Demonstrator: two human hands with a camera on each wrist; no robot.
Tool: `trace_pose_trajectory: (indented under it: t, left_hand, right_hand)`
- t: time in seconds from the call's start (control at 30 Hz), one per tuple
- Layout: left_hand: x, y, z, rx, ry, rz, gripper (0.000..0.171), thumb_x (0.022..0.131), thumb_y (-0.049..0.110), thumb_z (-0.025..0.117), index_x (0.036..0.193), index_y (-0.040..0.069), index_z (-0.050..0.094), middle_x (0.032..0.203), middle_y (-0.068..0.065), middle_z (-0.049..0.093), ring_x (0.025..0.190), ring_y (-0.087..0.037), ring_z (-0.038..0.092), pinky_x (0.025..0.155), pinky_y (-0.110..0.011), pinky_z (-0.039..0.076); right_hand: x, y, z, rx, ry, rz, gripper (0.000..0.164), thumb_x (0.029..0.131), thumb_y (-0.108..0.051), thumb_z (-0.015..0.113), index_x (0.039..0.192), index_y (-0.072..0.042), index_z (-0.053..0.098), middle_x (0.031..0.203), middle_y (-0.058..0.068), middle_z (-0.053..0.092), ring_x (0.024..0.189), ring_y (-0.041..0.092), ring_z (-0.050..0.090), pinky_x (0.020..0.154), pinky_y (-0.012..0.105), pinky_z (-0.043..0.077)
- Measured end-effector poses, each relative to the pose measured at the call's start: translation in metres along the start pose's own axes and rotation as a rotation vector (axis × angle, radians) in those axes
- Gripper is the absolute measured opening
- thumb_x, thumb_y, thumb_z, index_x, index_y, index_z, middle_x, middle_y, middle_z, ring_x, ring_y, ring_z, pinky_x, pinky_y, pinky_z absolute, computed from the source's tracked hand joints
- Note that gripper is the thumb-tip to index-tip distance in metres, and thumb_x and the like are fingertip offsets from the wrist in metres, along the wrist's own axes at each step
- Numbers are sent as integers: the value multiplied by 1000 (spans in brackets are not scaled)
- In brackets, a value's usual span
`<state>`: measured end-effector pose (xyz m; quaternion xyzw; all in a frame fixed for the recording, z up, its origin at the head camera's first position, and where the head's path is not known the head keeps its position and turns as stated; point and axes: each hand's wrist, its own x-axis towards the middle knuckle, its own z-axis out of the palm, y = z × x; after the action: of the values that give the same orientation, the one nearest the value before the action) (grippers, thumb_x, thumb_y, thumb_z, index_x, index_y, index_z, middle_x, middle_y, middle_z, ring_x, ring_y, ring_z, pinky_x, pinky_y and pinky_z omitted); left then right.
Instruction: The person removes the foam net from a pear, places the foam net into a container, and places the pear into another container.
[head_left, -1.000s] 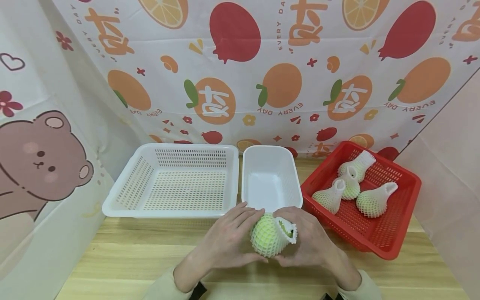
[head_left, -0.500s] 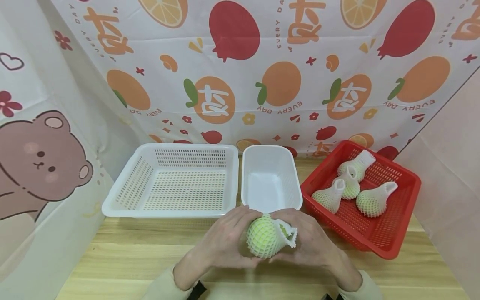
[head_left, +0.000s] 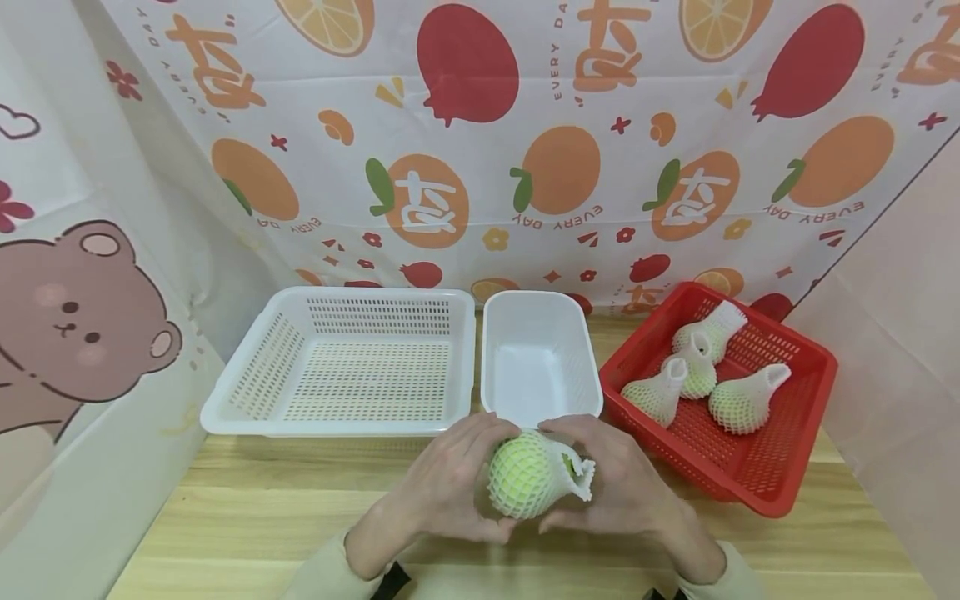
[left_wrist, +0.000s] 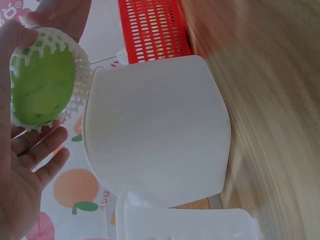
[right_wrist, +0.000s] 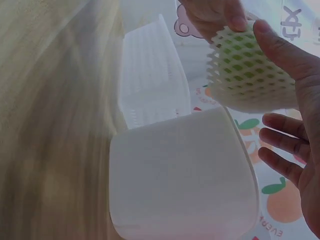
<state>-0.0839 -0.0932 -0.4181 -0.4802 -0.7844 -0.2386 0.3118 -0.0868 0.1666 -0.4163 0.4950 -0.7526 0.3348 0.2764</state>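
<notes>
A pale green, rounded fruit [head_left: 517, 475] in a white foam net sleeve is held up between both hands, close in front of the small white bin [head_left: 537, 367]. My left hand [head_left: 457, 479] grips its left side with thumb and fingers. On the other side my right hand [head_left: 615, 475] holds it near the sleeve's loose, ragged mouth, which points right. Bare green skin of the fruit [left_wrist: 44, 87] shows through an opening of the net in the left wrist view. In the right wrist view the net [right_wrist: 250, 70] covers it, with the thumb on top and several fingers spread below.
To the left stands a white slotted basket [head_left: 240, 417] with nothing in it. At the right a red basket [head_left: 780, 467] holds several similar netted fruits [head_left: 742, 404]. The wooden table [head_left: 285, 500] runs under everything, and a fruit-print cloth [head_left: 487, 192] hangs behind.
The fruit has shifted slightly left and turned a little in the hands, its sleeve mouth now narrower and more to the right. Both hands keep hold; the baskets stay put.
</notes>
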Motion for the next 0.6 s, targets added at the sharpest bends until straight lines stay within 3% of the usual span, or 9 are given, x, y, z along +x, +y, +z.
trace_pose_trajectory:
  t: [0.13, 0.37, 0.5, 0.6]
  left_hand:
    - [0, -1, -2, 20, 7, 4, 107, 42, 47, 98, 130, 0, 57, 119, -6, 70, 112, -25, 71, 105, -44, 61]
    - [-1, -2, -2, 71, 10, 3, 106, 42, 49, 96, 128, 0, 59, 116, -6, 71, 110, -25, 72, 104, -45, 61]
    - [-1, -2, -2, 103, 1, -11, 104, 43, 51, 95, 126, 1, 60, 115, -6, 72, 108, -24, 72, 104, -44, 61]
    - [-1, -2, -2, 136, -15, -20, 101, 45, 54, 93, 126, 3, 60, 114, -5, 72, 108, -22, 71, 106, -42, 60]
  right_hand:
    - [0, 0, -12, -18, -34, 40, 103, 64, -57, 98, 137, 5, 58, 125, 12, 71, 96, 11, 68, 83, 21, 60]
    - [7, -2, -33, -163, -136, 86, 113, 57, -66, 97, 142, -3, 58, 132, 5, 70, 114, 18, 71, 101, 25, 56]
    - [15, -6, -42, -209, -219, 131, 118, 54, -68, 97, 147, -7, 56, 136, 3, 69, 122, 17, 69, 102, 34, 59]
    - [21, -10, -46, -214, -264, 157, 117, 58, -70, 94, 149, -10, 54, 139, 3, 68, 124, 17, 68, 99, 38, 61]
